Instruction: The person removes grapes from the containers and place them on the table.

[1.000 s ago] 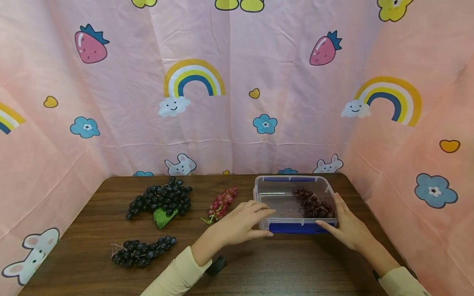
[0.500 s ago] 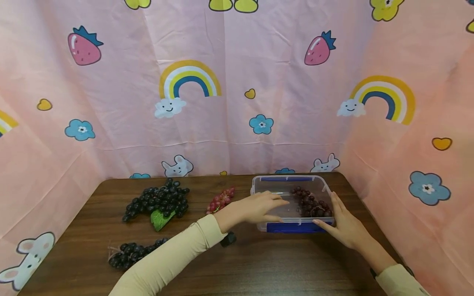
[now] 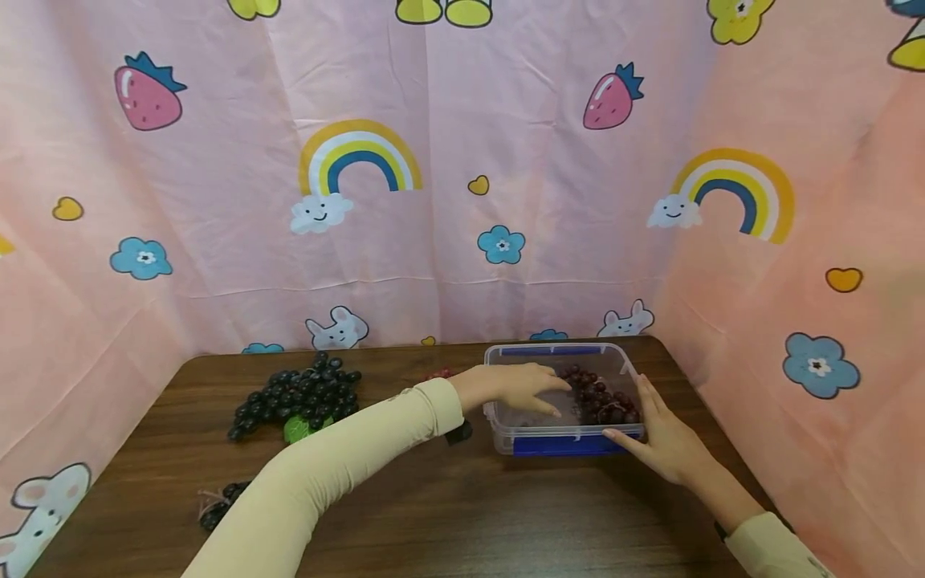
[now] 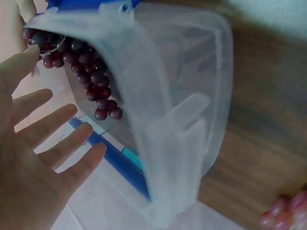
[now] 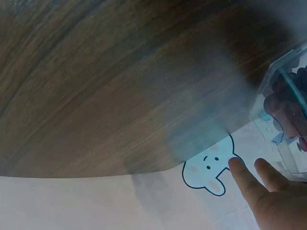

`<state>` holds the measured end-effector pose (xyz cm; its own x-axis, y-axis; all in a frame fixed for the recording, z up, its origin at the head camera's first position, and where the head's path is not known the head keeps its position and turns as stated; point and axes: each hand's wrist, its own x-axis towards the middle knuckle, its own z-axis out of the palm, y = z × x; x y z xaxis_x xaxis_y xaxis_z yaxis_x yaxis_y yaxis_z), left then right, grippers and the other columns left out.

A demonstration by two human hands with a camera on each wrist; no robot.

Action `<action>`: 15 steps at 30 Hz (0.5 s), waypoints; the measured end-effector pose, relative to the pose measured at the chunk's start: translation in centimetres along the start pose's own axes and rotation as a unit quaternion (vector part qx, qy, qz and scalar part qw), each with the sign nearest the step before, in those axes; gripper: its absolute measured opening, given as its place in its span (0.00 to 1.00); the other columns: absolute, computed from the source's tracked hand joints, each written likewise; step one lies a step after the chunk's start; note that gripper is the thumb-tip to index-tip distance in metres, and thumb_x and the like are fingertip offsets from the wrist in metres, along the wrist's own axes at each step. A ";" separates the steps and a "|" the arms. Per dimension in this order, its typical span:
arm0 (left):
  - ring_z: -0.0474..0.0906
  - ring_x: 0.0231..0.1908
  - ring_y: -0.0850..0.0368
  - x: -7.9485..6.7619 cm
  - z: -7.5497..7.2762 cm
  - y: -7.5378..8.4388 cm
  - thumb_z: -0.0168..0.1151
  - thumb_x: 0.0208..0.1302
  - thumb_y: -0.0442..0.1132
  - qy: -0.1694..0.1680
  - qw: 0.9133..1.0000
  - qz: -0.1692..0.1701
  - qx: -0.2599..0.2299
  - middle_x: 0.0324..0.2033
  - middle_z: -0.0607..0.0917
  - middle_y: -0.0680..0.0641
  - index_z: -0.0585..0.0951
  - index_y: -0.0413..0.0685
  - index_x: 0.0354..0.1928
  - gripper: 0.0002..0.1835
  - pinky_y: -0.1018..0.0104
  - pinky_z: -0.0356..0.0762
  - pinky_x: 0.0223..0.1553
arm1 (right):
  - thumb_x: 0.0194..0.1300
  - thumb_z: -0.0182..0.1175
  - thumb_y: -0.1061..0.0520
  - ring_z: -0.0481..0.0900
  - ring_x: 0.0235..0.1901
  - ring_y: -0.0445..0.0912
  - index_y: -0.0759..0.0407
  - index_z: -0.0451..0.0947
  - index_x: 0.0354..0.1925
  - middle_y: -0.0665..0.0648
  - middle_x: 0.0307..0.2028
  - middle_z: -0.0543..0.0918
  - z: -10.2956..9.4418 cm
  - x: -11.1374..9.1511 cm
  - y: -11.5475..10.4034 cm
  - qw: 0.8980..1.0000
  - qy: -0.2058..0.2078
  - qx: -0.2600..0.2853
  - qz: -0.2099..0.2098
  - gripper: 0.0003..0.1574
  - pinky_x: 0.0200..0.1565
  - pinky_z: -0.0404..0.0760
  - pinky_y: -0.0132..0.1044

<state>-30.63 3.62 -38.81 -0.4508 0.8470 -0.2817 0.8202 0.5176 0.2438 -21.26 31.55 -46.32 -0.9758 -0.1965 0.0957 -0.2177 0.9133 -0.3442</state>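
A clear plastic food container (image 3: 506,441) with blue latches stands uncovered at the right of the table. Inside, along its right side, lies a bunch of dark red grapes (image 3: 603,401). Over the container's left half my left hand (image 3: 523,387) reaches in, holding nothing; the left wrist view shows its fingers (image 4: 62,117) spread, apart from the grapes (image 4: 91,76). My right hand (image 3: 665,441) touches the container's right side, with straight fingers along the wall and the thumb at the front rim. In the right wrist view its fingers (image 5: 247,179) show beside the container (image 5: 261,103).
Left on the wooden table (image 3: 520,514) lie a large black grape bunch (image 3: 296,397) with a green leaf (image 3: 297,429) and a smaller black bunch (image 3: 220,506), partly hidden by my left sleeve. A light red bunch (image 3: 439,374) is mostly covered by that arm. Printed cloth (image 3: 390,265) surrounds the table.
My left hand has moved right, from the container's left edge to over its inside. My left sleeve now covers more of the light red and smaller black grapes. The right hand stays at the container.
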 end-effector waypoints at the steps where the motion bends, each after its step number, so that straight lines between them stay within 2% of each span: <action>1: 0.64 0.77 0.48 0.3 -0.3 0.0 0.57 0.81 0.52 -0.005 1.000 -0.001 0.005 0.78 0.68 0.43 0.65 0.50 0.81 0.33 0.56 0.64 0.76 | 0.72 0.60 0.27 0.76 0.63 0.76 0.70 0.35 0.84 0.79 0.80 0.48 0.0 0.1 0.0 1.000 -0.001 0.000 0.000 0.72 0.50 0.82 0.68; 8: 0.60 0.80 0.52 2.9 -2.1 0.6 0.58 0.80 0.53 -0.045 0.997 -0.018 0.063 0.80 0.65 0.48 0.63 0.54 0.83 0.35 0.59 0.61 0.77 | 0.71 0.62 0.27 0.87 0.48 0.63 0.69 0.37 0.84 0.78 0.81 0.47 -0.2 0.2 -0.4 1.000 -0.008 0.004 0.003 0.72 0.37 0.85 0.56; 13: 0.65 0.77 0.54 5.3 -2.9 0.9 0.60 0.79 0.53 -0.064 0.990 0.001 0.124 0.78 0.68 0.48 0.63 0.54 0.82 0.36 0.61 0.65 0.74 | 0.71 0.62 0.28 0.87 0.37 0.52 0.70 0.37 0.84 0.79 0.81 0.47 0.0 0.0 -0.3 1.000 -0.011 0.007 0.011 0.72 0.31 0.83 0.48; 15: 0.65 0.77 0.54 6.2 -3.1 1.1 0.60 0.79 0.53 -0.075 0.988 0.001 0.137 0.78 0.68 0.49 0.63 0.55 0.83 0.36 0.61 0.65 0.74 | 0.71 0.62 0.27 0.83 0.33 0.45 0.69 0.36 0.84 0.78 0.81 0.46 0.0 0.0 -0.2 1.000 -0.017 0.010 0.016 0.73 0.29 0.80 0.44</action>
<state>-33.56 9.80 -37.41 -0.4084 0.8104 -0.4201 0.8951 0.4458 -0.0102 -21.21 31.31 -46.28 -0.9823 -0.1797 0.0528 -0.1865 0.9122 -0.3649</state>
